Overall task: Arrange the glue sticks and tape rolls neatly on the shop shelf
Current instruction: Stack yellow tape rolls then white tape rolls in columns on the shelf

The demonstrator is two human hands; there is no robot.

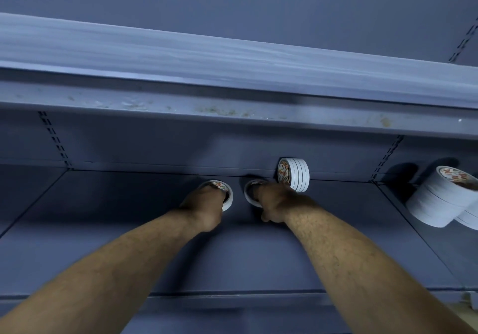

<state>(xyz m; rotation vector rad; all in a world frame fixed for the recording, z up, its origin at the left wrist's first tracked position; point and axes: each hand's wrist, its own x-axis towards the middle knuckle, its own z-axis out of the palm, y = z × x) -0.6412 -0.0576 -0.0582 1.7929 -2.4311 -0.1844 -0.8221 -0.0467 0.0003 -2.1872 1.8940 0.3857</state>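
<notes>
From the head view, both arms are reaching deep into the grey shelf (116,243). The left hand (204,204) is curling its fingers over one tape roll (229,195). The right hand (274,201) is gripping a second tape roll (248,191) by its rim, just left of the standing row of rolls (297,176) at the back panel. The two held rolls are sitting near each other, slightly apart. No glue sticks are showing. A looser stack of rolls (437,199) is lying well to the right, past the slotted upright (385,160).

The step appears to be adding these rolls to the row. Doing it well likely means tipping each onto its edge, turning the printed face the same way, and pressing it flush so the rims align. Rolls on edge could wander, so bracing the row's end should help.

The rolls are flat white rings with printed orange centres. The shelf is looking like smooth, matte painted metal.
</notes>
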